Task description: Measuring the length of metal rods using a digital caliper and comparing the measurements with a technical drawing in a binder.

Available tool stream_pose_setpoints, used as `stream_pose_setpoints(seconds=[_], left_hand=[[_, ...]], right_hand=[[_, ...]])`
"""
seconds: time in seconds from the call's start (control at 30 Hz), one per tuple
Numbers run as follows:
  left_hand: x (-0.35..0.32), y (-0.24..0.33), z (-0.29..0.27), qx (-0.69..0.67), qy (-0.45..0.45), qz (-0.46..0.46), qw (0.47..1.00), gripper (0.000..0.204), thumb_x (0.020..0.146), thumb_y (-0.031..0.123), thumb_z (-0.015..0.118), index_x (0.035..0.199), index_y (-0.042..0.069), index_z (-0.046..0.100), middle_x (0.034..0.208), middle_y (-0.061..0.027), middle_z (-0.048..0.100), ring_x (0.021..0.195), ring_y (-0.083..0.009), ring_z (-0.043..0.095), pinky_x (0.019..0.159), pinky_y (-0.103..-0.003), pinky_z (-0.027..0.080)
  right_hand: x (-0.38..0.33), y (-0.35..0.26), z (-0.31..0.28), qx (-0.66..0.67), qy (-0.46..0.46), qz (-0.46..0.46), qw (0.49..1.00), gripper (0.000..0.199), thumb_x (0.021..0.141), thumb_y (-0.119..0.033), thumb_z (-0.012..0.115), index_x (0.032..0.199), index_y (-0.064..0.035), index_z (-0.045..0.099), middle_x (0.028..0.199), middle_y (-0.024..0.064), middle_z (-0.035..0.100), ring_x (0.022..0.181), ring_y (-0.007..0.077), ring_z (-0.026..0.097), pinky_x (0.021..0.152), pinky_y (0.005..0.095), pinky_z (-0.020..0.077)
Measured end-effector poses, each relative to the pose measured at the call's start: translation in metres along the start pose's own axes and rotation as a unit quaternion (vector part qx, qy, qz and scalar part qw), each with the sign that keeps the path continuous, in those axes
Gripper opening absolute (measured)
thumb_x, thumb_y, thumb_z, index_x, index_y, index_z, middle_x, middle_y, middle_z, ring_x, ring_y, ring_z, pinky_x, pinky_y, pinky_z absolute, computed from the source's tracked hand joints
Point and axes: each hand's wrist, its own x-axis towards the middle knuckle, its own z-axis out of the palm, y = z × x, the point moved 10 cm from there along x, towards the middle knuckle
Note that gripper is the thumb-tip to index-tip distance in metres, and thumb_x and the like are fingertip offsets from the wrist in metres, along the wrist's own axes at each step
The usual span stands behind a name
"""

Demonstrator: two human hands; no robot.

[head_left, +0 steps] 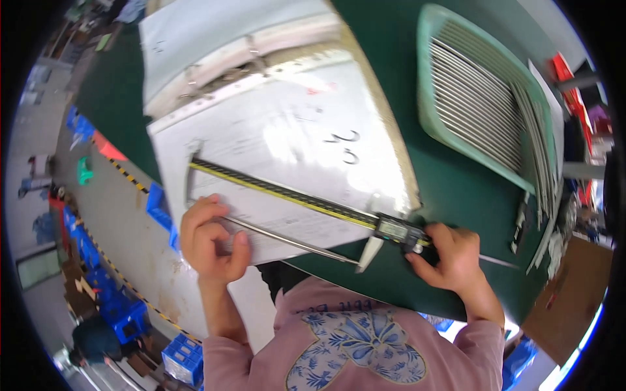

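Observation:
A long digital caliper (287, 193) with a black and yellow beam slants across the front of an opened binder (261, 150). My right hand (453, 257) is closed round its slider end, beside the small display. My left hand (214, 240) grips a thin metal rod (290, 242) near its left end. The rod runs below the beam, its right end at the slider's jaw (370, 254). My left fingers hide the rod's other end and part of the fixed jaw (190, 179).
A pale green basket (427, 107) full of similar rods stands on the dark green table (450, 186) at the right. A utility knife (520, 221) lies below it. Blue crates (182, 358) and yellow-black floor tape (127, 176) show at the left.

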Motion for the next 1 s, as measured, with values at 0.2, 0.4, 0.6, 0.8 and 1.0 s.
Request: stream_pose_setpoints(seconds=[0.2,0.4,0.6,0.8,1.0], left_hand=[[-0.004,0.004,-0.005,0.025,0.042,-0.006,0.999,0.017,0.061,0.004,0.065,0.064,0.006,0.049,0.079,-0.0113,0.058,0.073,-0.0294,0.059,0.065,-0.037,0.049],[0.009,0.018,0.030,0.007,-0.142,0.036,0.989,0.029,0.057,0.009,0.070,0.086,0.007,0.066,0.093,-0.0065,0.059,0.086,-0.0262,0.059,0.073,-0.037,0.049],[0.000,0.032,0.035,0.015,-0.157,0.064,0.985,0.024,0.061,0.003,0.064,0.086,0.004,0.063,0.091,-0.0064,0.058,0.086,-0.0241,0.058,0.073,-0.035,0.050],[-0.010,0.041,0.037,0.024,-0.141,0.080,0.986,0.020,0.063,0.004,0.065,0.083,0.004,0.062,0.087,-0.0051,0.059,0.080,-0.0235,0.059,0.065,-0.033,0.051],[-0.020,0.040,0.034,0.007,-0.119,0.075,0.990,0.023,0.062,0.006,0.061,0.084,0.003,0.058,0.089,-0.0058,0.054,0.083,-0.0205,0.057,0.070,-0.031,0.049]], right_hand=[[-0.004,0.006,0.003,0.004,0.001,0.022,1.000,0.032,0.063,-0.028,0.073,0.073,-0.0058,0.053,0.050,0.0062,0.047,0.041,0.0246,0.050,0.041,0.0337,0.0376],[-0.003,0.011,0.004,-0.007,-0.013,0.041,0.999,0.032,0.063,-0.028,0.074,0.073,-0.0054,0.053,0.048,0.0069,0.047,0.042,0.0253,0.051,0.041,0.0339,0.0377],[-0.003,0.009,0.004,-0.019,-0.030,0.008,0.999,0.031,0.068,-0.030,0.070,0.075,-0.0050,0.054,0.051,0.0080,0.048,0.044,0.0279,0.051,0.044,0.0367,0.0376],[-0.011,0.014,0.006,-0.023,-0.047,-0.002,0.999,0.030,0.072,-0.031,0.066,0.079,-0.0039,0.054,0.054,0.0086,0.049,0.048,0.0293,0.050,0.047,0.0380,0.0361],[-0.014,0.018,0.005,-0.015,-0.046,0.024,0.999,0.032,0.067,-0.030,0.065,0.079,-0.0031,0.052,0.060,0.0118,0.049,0.052,0.0318,0.047,0.051,0.0385,0.0324]])
